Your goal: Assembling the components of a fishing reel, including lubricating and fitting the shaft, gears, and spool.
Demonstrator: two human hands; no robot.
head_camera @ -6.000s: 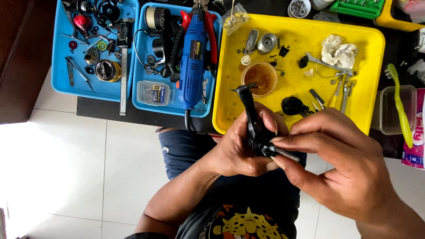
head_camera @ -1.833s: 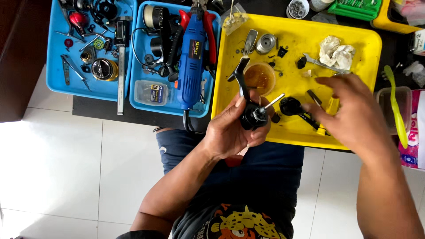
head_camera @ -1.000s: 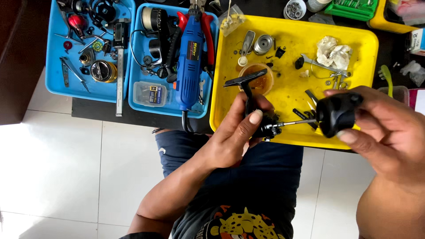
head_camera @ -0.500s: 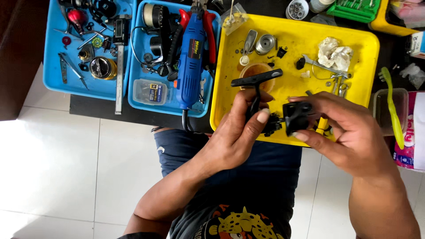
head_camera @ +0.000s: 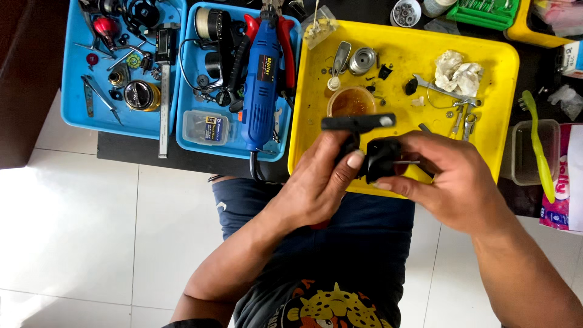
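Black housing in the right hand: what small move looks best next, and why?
Probably press the black housing further onto the black reel body held in the left hand. The right hand has the two parts touching above the yellow tray, but full seating isn't visible.

The yellow tray (head_camera: pixel 492 67) looks like smooth, slightly glossy plastic, smudged in places. Above its near rim the left hand (head_camera: pixel 319 182) and right hand (head_camera: pixel 446 179) hold a black part (head_camera: pixel 381 157) of matt plastic with a thin bright metal shaft (head_camera: pixel 405 162); its flat handle (head_camera: pixel 357 122) is matt black too. On the tray's far side lie a crumpled white paper wad (head_camera: pixel 456 71), a shiny metal wrench (head_camera: pixel 437 90) and a dull metal cap (head_camera: pixel 362 61). Left of the tray, a rotary tool (head_camera: pixel 261 85) has glossy blue plastic.
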